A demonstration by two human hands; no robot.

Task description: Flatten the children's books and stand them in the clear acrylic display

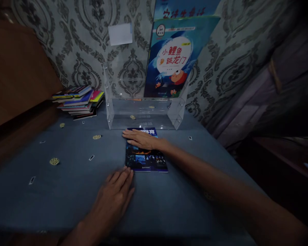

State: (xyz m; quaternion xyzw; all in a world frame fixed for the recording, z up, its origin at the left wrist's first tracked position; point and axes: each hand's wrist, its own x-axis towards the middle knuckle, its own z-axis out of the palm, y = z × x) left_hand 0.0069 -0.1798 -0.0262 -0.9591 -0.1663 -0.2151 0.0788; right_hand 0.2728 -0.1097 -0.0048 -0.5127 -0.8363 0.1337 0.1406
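Note:
A dark blue book (146,164) with white lettering and small photos on its cover lies flat on the table, just in front of a clear acrylic rack. Across the upper part of its cover rests my right hand (141,139), palm down with fingers stretched out, hiding some of the title. My left hand (118,189) lies on the tablecloth, its fingertips at the book's lower left corner. Those fingers are extended and hold nothing.
The clear acrylic rack (143,106) holds upright picture books, the front one a blue book (169,59) with cartoon fish. A pile of books (79,100) stands at the back left. A brown panel (17,71) borders the left; patterned wallpaper (87,37) is behind.

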